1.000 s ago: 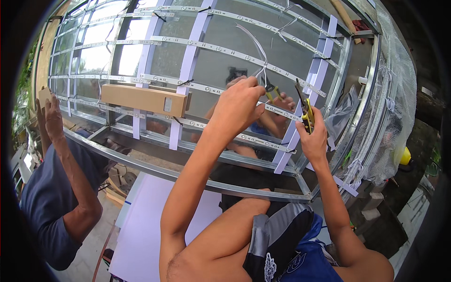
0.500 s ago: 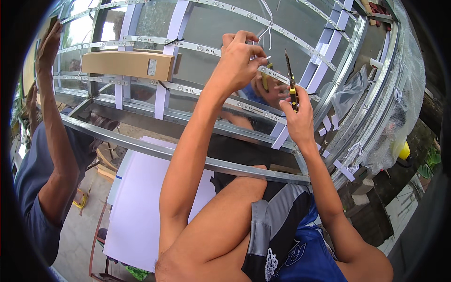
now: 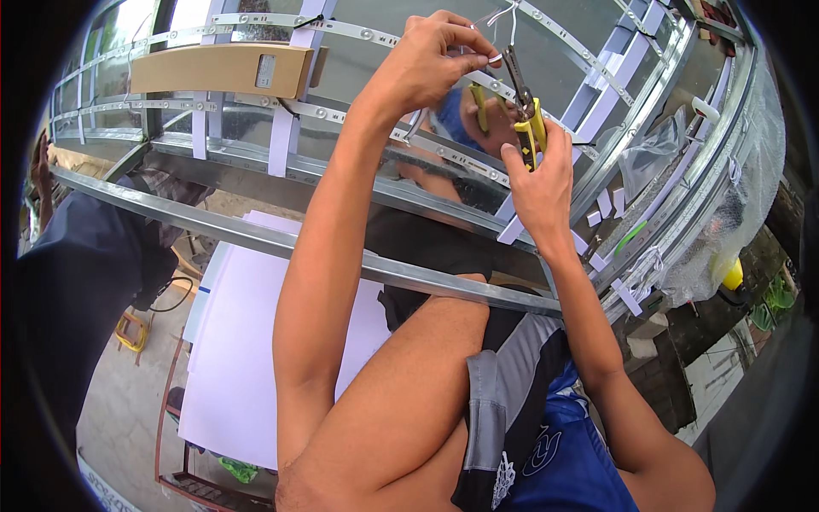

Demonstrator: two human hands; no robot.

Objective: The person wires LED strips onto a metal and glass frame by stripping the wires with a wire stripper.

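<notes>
My left hand (image 3: 431,60) is raised over the metal frame, thumb and fingers pinching the end of a thin white wire (image 3: 514,27). Yellow-and-black wire strippers (image 3: 531,128) are in my right hand (image 3: 548,179), jaws pointing up beside the pinched wire. Whether the jaws touch the wire, I cannot tell. Behind both hands, white LED strips (image 3: 452,155) run across a shiny panel (image 3: 341,68), which reflects a hand and the yellow handles. White upright strips (image 3: 281,141) cross the LED strips, with black ties at some crossings.
A long cardboard box (image 3: 196,72) lies on the LED strips at left. The frame's near metal bar (image 3: 409,277) passes under my forearms. White sheets (image 3: 230,358) lie below. Bubble wrap (image 3: 725,213) hangs at right. Another person in dark clothing (image 3: 77,273) is at far left.
The wire strippers have turned, their yellow handles now spread in my right hand and their jaws nearer my left fingers. The other person's raised arm has dropped from view.
</notes>
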